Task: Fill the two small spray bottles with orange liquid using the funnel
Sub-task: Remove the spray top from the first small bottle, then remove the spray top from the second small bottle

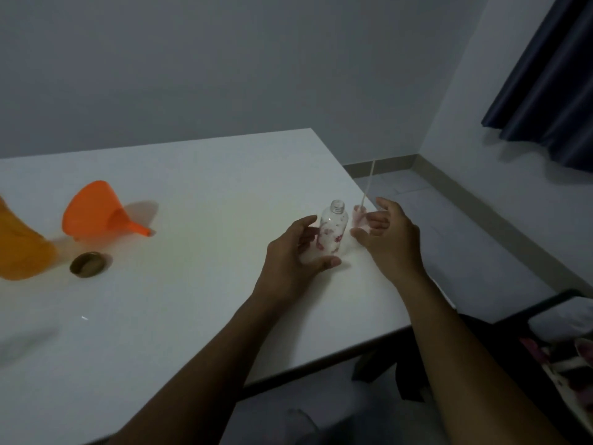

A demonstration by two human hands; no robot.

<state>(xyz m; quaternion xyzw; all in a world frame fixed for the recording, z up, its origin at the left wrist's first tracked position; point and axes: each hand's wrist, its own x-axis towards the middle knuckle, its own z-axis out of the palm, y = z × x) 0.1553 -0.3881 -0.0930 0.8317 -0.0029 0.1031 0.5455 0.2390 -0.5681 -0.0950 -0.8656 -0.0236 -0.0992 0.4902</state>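
Head view shows our left grip (pixel 288 261) curled round the small spray bottle (pixel 335 226), which stands upright, uncapped and apparently empty near the right edge of the desk (pixel 192 316). Our right grip (pixel 391 239) is just beside it, fingers loosely bent against the pink pump head (pixel 358 218) with its dip tube pointing up. We cannot tell whether it pinches the pump or only touches it. We judge the opening step nearly done. The pump should be laid well in from the right edge, where it cannot roll off. The orange funnel (pixel 93 210) lies on its side well apart, toward the left edge, beside the orange liquid container (pixel 22 252) and a brown cap (pixel 88 264). We should hold the bottle low, leave its neck free, and move it nearer them.
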